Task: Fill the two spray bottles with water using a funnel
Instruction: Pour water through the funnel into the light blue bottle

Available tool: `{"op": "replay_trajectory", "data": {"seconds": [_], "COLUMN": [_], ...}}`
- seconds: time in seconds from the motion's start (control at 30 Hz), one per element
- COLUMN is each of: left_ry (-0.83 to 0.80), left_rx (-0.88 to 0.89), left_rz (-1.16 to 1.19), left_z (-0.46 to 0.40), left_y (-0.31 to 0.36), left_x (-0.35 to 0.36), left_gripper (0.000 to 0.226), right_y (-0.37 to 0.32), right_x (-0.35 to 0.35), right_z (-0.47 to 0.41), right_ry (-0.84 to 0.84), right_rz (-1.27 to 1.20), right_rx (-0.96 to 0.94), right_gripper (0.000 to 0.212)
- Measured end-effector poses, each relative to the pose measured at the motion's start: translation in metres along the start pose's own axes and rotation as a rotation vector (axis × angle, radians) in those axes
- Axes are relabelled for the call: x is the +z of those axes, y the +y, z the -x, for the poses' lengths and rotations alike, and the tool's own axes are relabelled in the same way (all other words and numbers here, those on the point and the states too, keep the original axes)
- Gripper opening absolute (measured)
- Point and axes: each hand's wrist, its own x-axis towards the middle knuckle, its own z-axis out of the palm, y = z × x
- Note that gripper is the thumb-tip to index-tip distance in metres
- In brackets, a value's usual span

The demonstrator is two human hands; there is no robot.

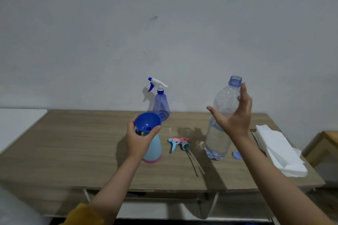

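The table (73, 151) looks like matt wood-grain laminate, the funnel (147, 121) glossy blue plastic, the water bottle (219, 139) clear ribbed plastic, the spray bottles translucent violet (161, 105) and opaque pastel (153, 149) plastic, the napkins (279, 151) soft white paper.

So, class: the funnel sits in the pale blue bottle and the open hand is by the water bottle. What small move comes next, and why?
Probably the right hand closes on the uncapped clear plastic water bottle, since the left hand steadies the blue plastic funnel in the pale blue spray bottle.
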Motion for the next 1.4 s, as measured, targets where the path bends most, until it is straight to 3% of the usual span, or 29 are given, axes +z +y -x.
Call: {"op": "replay_trajectory", "data": {"seconds": [0.27, 0.53, 0.63, 0.8, 0.97, 1.17, 1.4], "left_ry": [-0.031, -0.042, -0.09, -0.186, -0.287, -0.381, -0.45], "left_rx": [0.001, 0.014, 0.017, 0.042, 0.037, 0.025, 0.03], "left_rz": [-0.014, -0.027, -0.038, -0.052, -0.078, -0.095, -0.099], "left_z": [0.002, 0.0, -0.003, -0.007, -0.009, -0.015, -0.019], "left_y": [0.004, 0.006, 0.003, 0.0, -0.003, -0.008, -0.012], "left_x": [-0.002, -0.002, -0.003, -0.006, -0.012, -0.016, -0.021], "left_gripper": [0.073, 0.068, 0.071, 0.069, 0.071, 0.075, 0.077], "right_y": [-0.005, -0.026, -0.05, -0.083, -0.1, -0.116, -0.121], "right_x": [-0.001, -0.014, -0.018, -0.019, -0.015, -0.004, 0.008], "right_z": [-0.007, -0.017, -0.023, -0.023, -0.019, -0.014, -0.01], "right_ry": [0.005, -0.105, -0.242, -0.612, -0.856, -1.05, -1.161], "right_rz": [-0.014, -0.02, -0.037, 0.032, 0.081, 0.173, 0.325], "right_rx": [-0.002, -0.19, -0.194, -0.225, -0.138, -0.205, -0.188], "right_gripper": [0.088, 0.078, 0.08, 0.081, 0.078, 0.081, 0.08]}}
